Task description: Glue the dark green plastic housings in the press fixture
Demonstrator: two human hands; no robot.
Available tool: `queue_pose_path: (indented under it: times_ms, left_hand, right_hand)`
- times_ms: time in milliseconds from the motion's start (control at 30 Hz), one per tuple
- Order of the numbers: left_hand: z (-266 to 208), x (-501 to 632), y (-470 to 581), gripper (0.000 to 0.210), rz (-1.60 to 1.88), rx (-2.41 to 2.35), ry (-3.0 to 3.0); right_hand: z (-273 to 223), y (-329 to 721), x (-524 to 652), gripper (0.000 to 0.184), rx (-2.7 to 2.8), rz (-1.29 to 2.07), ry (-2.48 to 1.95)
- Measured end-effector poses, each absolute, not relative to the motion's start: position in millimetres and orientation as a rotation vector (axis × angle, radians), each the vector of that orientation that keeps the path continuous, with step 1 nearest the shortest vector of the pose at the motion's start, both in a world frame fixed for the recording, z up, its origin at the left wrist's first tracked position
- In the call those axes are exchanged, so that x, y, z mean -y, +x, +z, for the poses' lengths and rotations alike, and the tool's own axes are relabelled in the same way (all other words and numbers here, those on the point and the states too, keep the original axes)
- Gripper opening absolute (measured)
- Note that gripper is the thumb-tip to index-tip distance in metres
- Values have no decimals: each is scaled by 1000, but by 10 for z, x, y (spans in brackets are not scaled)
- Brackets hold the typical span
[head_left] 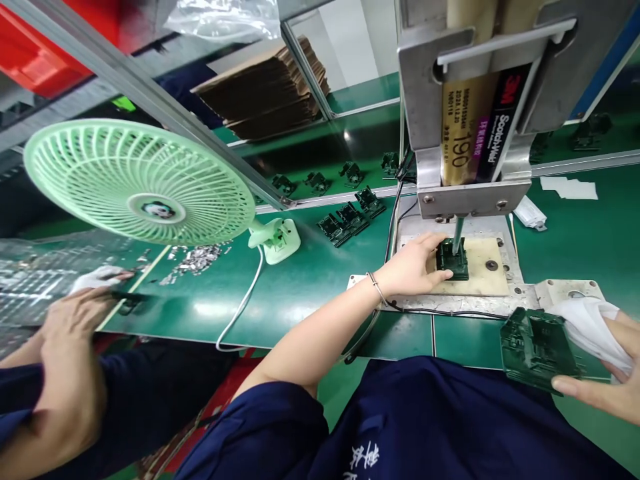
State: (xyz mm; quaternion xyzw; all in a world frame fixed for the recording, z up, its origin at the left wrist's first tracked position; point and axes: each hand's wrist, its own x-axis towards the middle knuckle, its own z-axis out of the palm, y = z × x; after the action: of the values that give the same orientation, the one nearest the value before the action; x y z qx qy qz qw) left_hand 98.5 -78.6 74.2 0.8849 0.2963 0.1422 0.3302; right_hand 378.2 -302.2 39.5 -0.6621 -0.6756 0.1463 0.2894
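My left hand point(413, 267) grips a small dark plastic part point(454, 268) between thumb and fingers. That part rests on the cream plate point(483, 263) of the dispensing machine, and the nozzle point(458, 230) points down onto it. Above sits a gold adhesive cartridge point(463, 133) in a metal holder. At the right edge, my right hand point(613, 373) holds a larger-looking dark plastic part point(537, 350) and a white cloth point(593, 327). Some of the right fingers are hidden behind the cloth and cut off by the frame.
A green fan point(145, 183) stands left on the green table point(300, 293). Dark parts point(350, 217) lie behind it, near small metal pieces point(197, 259). A co-worker's hands point(80, 307) work at far left. A white tube point(530, 213) and paper point(570, 188) lie right of the machine.
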Motion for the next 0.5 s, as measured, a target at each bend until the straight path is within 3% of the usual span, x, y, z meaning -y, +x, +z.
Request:
queue_pose_path:
  times_ms: [100,267,400,500]
  left_hand:
    - [776,747,1009,63,325,-756,2373]
    - [702,1000,635,125,375,-816,2494]
    - [476,1466,47,87,748,-1297,2778]
    - [268,1718,-234,80,720,-1431,2832]
  right_hand:
    - [375,3765,3000,55,1859,305,-1782]
    - [371,3741,3073,71,1860,79,-1829]
    - [280,3753,3177,75,1844,-55,-1848]
    - [168,3760,3225,77,1799,-12,-1928]
